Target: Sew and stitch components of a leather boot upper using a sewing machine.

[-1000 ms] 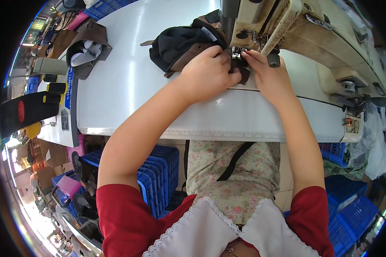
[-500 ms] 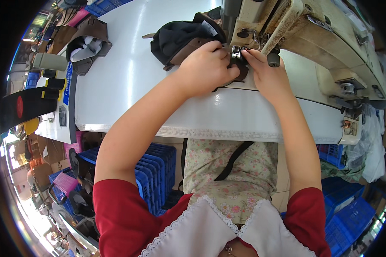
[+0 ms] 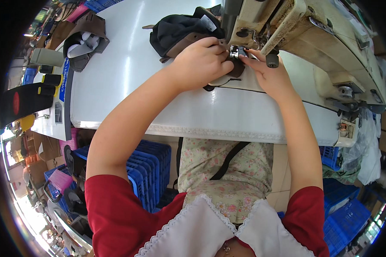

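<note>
A dark cap (image 3: 176, 32) with black lining and a brown band lies on the machine bed, its band running toward the presser foot (image 3: 234, 52) of a sewing machine. My left hand (image 3: 203, 64) is closed on the band just left of the foot, fingers curled over it. On the foot's other side, my right hand (image 3: 270, 77) pinches the brown edge with thumb and forefinger; its other fingers are partly hidden behind the machine head. The needle's tip cannot be made out.
The sewing machine's arm (image 3: 330, 38) rises over the white table (image 3: 116, 94) at the right. A second brown cap (image 3: 92, 28) with white stuffing sits at the far left. Blue crates (image 3: 146, 167) stand below the table, and clear plastic bags (image 3: 366, 145) hang at the right.
The brown edge has turned a little under the presser foot, and less of it shows on the near side. Both hands stay by the foot; the whole view has shifted slightly.
</note>
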Motion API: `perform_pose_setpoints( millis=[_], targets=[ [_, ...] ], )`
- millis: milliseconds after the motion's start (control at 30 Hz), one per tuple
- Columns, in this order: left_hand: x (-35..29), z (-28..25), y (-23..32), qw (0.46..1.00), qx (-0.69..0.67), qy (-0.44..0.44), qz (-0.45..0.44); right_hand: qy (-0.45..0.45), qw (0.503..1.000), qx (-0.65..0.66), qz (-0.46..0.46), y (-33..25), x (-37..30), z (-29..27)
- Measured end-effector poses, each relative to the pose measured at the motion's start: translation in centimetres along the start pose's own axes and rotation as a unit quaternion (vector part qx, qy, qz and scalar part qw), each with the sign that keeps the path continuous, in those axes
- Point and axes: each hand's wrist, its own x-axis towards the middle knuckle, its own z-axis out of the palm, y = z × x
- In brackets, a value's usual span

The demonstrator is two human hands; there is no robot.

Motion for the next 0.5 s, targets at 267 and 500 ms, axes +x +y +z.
perform_pose_setpoints(
  millis=[267,500],
  targets=[
    [-0.2,0.2,-1.1,0.999,-0.04,0.004,0.012,0.006,0.999,-0.017,0.031,-0.7,-0.6,0.8],
    [-0.3,0.6,-1.8,0.999,-0.032,0.029,0.024,0.01,0.999,0.018,0.04,-0.8,-0.2,1.1]
  ],
)
